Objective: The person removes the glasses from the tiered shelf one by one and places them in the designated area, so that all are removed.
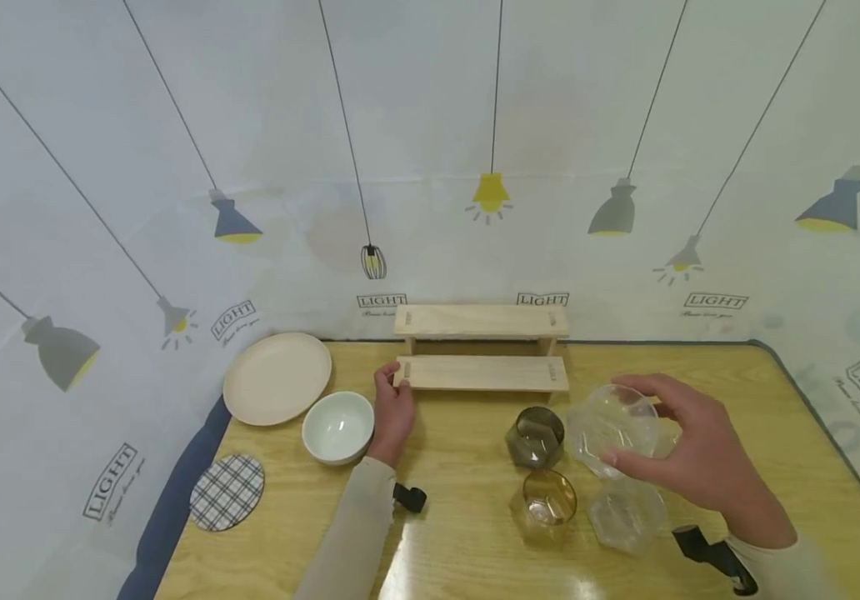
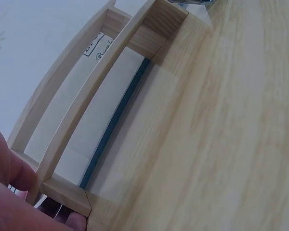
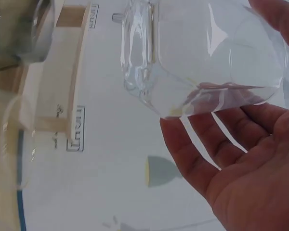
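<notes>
My right hand [image 1: 707,450] holds a clear faceted glass [image 1: 616,427] between thumb and fingers, raised over the table; the right wrist view has the glass [image 3: 207,53] tipped on its side. Below it another clear glass [image 1: 628,515] stands on the table. Beside these are a smoky grey glass [image 1: 535,440] and an amber glass [image 1: 545,507]. My left hand [image 1: 395,412] grips the left end of a two-step wooden rack [image 1: 482,373]. In the left wrist view, its thumb and fingers wrap the end of the rack's step [image 2: 82,103].
Left of my left hand stand a pale bowl [image 1: 338,427], a beige plate [image 1: 277,379] and a round checked coaster [image 1: 227,492]. The wooden table [image 1: 467,508] meets a lamp-patterned curtain [image 1: 430,125] right behind the rack.
</notes>
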Demonstrator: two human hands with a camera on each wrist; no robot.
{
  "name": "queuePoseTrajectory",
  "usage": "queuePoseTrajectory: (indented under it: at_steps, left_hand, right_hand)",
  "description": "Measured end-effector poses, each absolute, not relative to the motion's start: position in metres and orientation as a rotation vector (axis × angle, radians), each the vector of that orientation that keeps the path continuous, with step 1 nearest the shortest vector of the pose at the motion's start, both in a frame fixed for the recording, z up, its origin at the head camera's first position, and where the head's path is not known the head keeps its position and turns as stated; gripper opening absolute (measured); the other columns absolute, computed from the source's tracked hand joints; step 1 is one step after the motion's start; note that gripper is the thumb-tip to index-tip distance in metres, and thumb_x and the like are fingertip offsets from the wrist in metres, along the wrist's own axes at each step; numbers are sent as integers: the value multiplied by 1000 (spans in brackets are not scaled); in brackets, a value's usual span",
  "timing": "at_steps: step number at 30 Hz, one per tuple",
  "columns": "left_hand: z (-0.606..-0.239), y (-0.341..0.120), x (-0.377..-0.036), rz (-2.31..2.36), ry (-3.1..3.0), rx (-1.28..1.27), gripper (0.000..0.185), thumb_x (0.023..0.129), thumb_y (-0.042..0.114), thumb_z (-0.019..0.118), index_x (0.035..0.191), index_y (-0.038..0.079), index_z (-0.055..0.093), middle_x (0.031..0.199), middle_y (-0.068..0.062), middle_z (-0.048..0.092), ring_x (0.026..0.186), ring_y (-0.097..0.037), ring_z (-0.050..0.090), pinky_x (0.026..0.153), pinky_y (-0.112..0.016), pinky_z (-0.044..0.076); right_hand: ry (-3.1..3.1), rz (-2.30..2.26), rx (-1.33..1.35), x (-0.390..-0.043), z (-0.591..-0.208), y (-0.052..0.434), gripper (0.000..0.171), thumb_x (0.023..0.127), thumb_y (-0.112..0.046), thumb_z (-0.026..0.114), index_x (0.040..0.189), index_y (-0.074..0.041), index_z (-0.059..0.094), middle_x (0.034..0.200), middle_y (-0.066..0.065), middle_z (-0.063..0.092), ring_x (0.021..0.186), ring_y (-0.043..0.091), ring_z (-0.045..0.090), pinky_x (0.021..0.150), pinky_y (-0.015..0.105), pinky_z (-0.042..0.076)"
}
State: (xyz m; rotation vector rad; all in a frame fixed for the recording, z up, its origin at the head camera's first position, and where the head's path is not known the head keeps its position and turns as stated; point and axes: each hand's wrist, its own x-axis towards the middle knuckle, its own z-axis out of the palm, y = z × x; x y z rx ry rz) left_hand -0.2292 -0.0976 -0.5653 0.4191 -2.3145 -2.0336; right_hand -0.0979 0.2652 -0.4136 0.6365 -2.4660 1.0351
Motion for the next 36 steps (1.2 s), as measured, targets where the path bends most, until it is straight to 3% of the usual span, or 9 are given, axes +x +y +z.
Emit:
queuePoseTrajectory:
  at_steps: [5,15,20,26,30,33,36]
  left_hand:
    - [-566,-96,-228,-2017,-2317,411,39,110,16,40,150,13,39,171,-21,30,160,-31,29,130,-52,27]
    - [-565,-96,-228,-2002,-2319,398,38,110,16,39,148,12,39,171,-21,30,160,-30,28,131,-52,26]
    - [-565,-96,-228,-1998,-2327,405,39,110,16,39,149,11,39,172,-21,28,161,-30,27,131,-51,25]
    - [-567,-96,-228,-2000,-2319,427,40,110,15,40,149,12,39,172,-21,29,160,-32,28,131,-53,25]
    - [-568,-95,-229,-2011,-2306,412,40,110,15,40,149,11,39,172,-22,29,161,-32,27,131,-52,25]
    - [-568,-96,-229,-2016,-2309,412,39,110,15,39,149,12,39,172,-21,28,161,-32,26,131,-52,24]
    - [-568,-96,-229,-2023,-2305,411,39,110,15,39,149,12,39,172,-22,27,162,-32,25,131,-52,24]
  right_hand:
    - [-2465,1077,597,-79,-429,286,87,58,-5,101,138,-15,68,121,-8,74,106,-2,66,86,9,50]
    - [-2559,1127,232,-41,-449,323,83,65,-3,100,139,-18,66,126,-21,69,108,-10,63,87,3,48]
    - [-2611,1044,85,-29,-458,341,79,71,-12,99,142,-20,65,122,-31,63,105,-18,57,81,0,44]
    - [-2744,1008,-127,-19,-472,356,76,81,-33,94,148,-23,59,116,-39,56,96,-25,50,70,8,47]
    - [-2801,985,-198,-16,-488,365,77,82,-41,92,148,-20,58,114,-46,48,96,-29,42,66,11,47]
    - [-2836,994,-214,-15,-500,370,78,82,-43,91,148,-19,57,115,-39,53,95,-31,40,65,13,50]
    - [-2889,994,-223,-17,-508,374,78,83,-45,90,148,-17,56,122,-16,65,95,-31,38,67,20,54]
